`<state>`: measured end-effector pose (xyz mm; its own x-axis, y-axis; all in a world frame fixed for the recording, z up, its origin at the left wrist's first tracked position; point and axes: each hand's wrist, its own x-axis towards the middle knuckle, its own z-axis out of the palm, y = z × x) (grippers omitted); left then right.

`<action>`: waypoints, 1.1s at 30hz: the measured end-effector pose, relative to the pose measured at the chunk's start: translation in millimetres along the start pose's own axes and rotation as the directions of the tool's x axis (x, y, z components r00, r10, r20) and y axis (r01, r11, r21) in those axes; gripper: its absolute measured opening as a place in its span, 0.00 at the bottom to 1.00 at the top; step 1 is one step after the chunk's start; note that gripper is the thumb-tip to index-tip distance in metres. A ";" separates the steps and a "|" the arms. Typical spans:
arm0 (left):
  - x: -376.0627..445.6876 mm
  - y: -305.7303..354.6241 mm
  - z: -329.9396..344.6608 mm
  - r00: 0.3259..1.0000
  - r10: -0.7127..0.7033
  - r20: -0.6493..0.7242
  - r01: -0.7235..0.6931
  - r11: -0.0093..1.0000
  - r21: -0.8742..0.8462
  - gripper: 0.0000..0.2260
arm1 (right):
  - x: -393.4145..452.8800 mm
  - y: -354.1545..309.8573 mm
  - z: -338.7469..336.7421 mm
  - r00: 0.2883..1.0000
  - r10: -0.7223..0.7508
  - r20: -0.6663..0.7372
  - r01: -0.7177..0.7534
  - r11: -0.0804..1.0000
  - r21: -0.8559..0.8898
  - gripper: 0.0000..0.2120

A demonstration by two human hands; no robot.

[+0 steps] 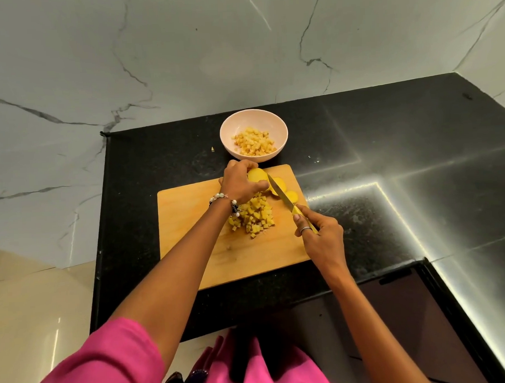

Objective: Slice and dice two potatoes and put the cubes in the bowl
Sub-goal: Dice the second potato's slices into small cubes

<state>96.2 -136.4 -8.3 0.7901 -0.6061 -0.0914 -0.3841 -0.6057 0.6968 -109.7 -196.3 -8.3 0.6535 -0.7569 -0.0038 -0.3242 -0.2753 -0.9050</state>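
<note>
A peeled yellow potato (256,174) lies at the far end of the wooden cutting board (194,222). My left hand (240,181) grips it from above. My right hand (319,231) holds a yellow-handled knife (280,191), its blade set into the potato's right side. Two cut slices (289,195) lie to the right of the blade. A heap of potato cubes (254,216) sits in the middle of the board, just below my left wrist. Behind the board stands a pale pink bowl (228,134) with more cubes (255,142) inside.
The board rests on a black stone counter (388,156) against a white marble wall. One stray potato bit (212,148) lies left of the bowl. A dark recessed panel (395,315) sits at the counter's near right; the counter's left edge drops to the floor.
</note>
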 end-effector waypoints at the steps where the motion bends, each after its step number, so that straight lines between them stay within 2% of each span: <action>1: -3.2 -0.7 -3.1 1.000 0.007 -0.020 -0.007 1.000 -0.018 0.27 | -0.4 -1.2 0.7 1.000 0.001 -0.004 -0.001 1.000 0.002 0.16; 7: -45.9 -18.5 -25.8 0.990 -0.039 -0.138 0.026 0.995 -0.093 0.26 | -7.1 -15.0 9.1 0.997 -0.070 0.010 0.070 0.997 -0.012 0.14; 10: -78.4 -37.3 -26.4 0.976 -0.092 -0.199 0.077 0.994 -0.081 0.26 | -13.5 -18.6 19.5 0.988 -0.133 0.080 0.138 0.989 -0.054 0.16; 16: -118.2 -66.5 -28.7 0.942 -0.205 -0.267 0.275 0.926 0.257 0.30 | -35.1 -19.6 44.8 0.930 -0.260 0.260 0.295 0.949 -0.108 0.18; 20: -120.5 -76.9 -34.5 0.961 -0.218 -0.171 0.261 0.918 0.298 0.33 | -44.6 -19.3 64.2 0.870 -0.358 0.340 0.444 0.869 -0.220 0.23; 23: -121.9 -80.7 -37.9 0.970 -0.202 -0.133 0.232 0.931 0.283 0.33 | -54.1 -20.5 75.5 0.838 -0.368 0.403 0.510 0.792 -0.336 0.24; 28: -124.4 -81.4 -40.5 0.978 -0.148 -0.148 0.182 0.952 0.248 0.30 | -67.6 -22.3 86.6 0.844 -0.286 0.453 0.501 0.721 -0.478 0.25; 33: -125.9 -84.1 -38.4 0.971 -0.140 -0.195 0.180 0.962 0.204 0.29 | -69.9 -21.0 92.4 0.852 -0.281 0.442 0.497 0.700 -0.513 0.25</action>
<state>47.4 10.6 -28.1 0.9141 -0.4027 -0.0474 -0.3248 -0.7971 0.5092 -85.4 -82.9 -28.3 0.9501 -0.3057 0.0626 -0.2534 -0.8729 -0.4170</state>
